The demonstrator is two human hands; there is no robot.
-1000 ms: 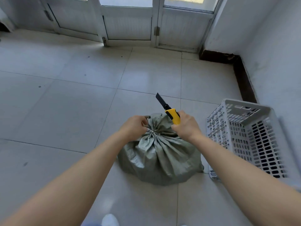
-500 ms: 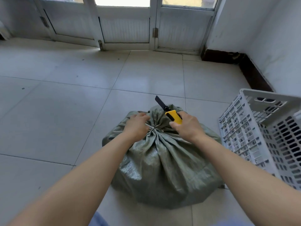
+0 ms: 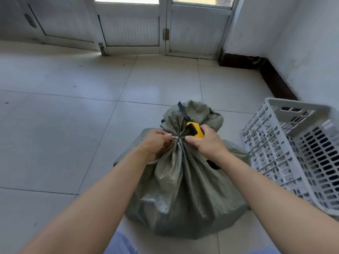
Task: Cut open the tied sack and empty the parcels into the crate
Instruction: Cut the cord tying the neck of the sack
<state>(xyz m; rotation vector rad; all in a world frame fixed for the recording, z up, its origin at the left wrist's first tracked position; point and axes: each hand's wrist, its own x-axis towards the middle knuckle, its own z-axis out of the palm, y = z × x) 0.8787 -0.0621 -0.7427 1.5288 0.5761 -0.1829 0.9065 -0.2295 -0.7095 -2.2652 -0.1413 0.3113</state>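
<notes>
Fingers (image 3: 165, 136) of the left hand (image 3: 155, 143) pinch the gathered neck of the sack (image 3: 183, 189) right at the tie (image 3: 175, 138), curled tight on the bunched cloth. Just across the knot, the right hand (image 3: 206, 143) is wrapped round the yellow handle of the knife (image 3: 195, 130). Its dark blade (image 3: 182, 111) is out and points up and away, lying against the loose flap of cloth above the tie. The grey-green woven sack stands bulging on the tiled floor (image 3: 73, 134), closed, so whatever it holds is hidden. To the right lies 1 white latticed crate (image 3: 297, 149), tipped over so its mouth faces the sack. Its near corner is just beside the sack's bulge, and whether they touch cannot be told. Only its own slotted walls show inside. Behind the crate a white wall (image 3: 311, 52) with a dark skirting (image 3: 275, 79) runs to the corner. Panelled doors (image 3: 132, 28) close the far side. Open tiles stretch left of and beyond the sack. A patch of blue clothing (image 3: 119, 242) shows at the bottom edge.
</notes>
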